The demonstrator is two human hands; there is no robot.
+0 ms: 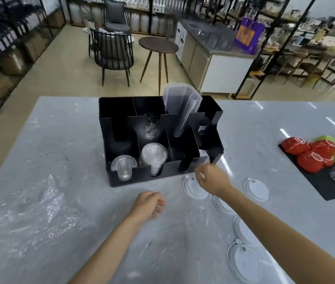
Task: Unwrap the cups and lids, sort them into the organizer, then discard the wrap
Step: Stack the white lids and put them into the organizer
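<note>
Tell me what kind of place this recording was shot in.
Probably a café or drink shop with a supply area: a black organizer holding clear cups and lids on a marble counter, a round table with chairs, and a steel undercounter unit behind.

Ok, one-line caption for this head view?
Right hand reaches toward the black organizer; white lids lie loose on the marble table, left hand idle.
</note>
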